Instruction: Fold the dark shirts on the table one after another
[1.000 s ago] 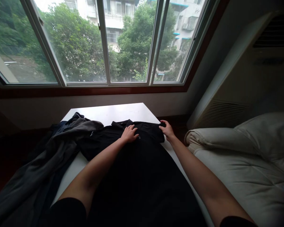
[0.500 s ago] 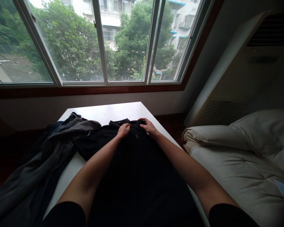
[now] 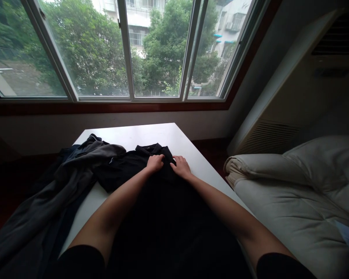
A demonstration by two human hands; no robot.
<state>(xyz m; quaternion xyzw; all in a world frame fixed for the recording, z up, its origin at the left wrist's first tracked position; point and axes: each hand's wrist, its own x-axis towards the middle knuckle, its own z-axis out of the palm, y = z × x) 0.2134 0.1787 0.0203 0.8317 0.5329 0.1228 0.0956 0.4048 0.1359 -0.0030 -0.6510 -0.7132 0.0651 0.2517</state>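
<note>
A black collared shirt (image 3: 168, 155) lies on the white table (image 3: 128, 133), its collar toward the window. My left hand (image 3: 155, 163) rests on the shirt just below the collar, fingers lying over the cloth and thumb a little apart. On the shirt's right edge is my right hand (image 3: 181, 166), open, with its fingers spread and its thumb apart. One short sleeve reaches left toward a dark grey garment (image 3: 95, 155). The lower part of the shirt merges with my own black clothing, so its hem cannot be made out.
The grey garment and dark blue clothes (image 3: 65, 149) hang over the table's left side. A cream padded sofa (image 3: 279, 193) stands at the right. Behind it is a tall white air-conditioner-like unit (image 3: 267, 120). A sliding window (image 3: 130, 50) runs along the far wall.
Both hands have come slightly nearer to me, down from the collar area. My right hand has let go of the cloth at the collar's right, and the upper right of the shirt now sits farther in.
</note>
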